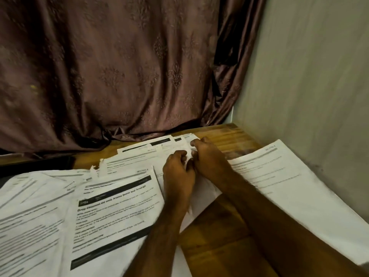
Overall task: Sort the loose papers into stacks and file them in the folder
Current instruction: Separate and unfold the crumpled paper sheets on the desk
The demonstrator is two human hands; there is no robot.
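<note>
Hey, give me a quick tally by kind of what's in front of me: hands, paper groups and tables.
Hands: 2, left and right, both gripping one sheet
Paper groups: 3, left, middle, right
Table: 1
Total: 6

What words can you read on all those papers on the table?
"Drop Essential Oil onto Aroma Stone and Arrange": bold heading on the front sheet; "Drop Essential" is smeared, so partly a guess.
A short code in that sheet's dark box: too blurred.
Body text on every sheet, including the right-hand sheet: too small and blurred to read.
</note>
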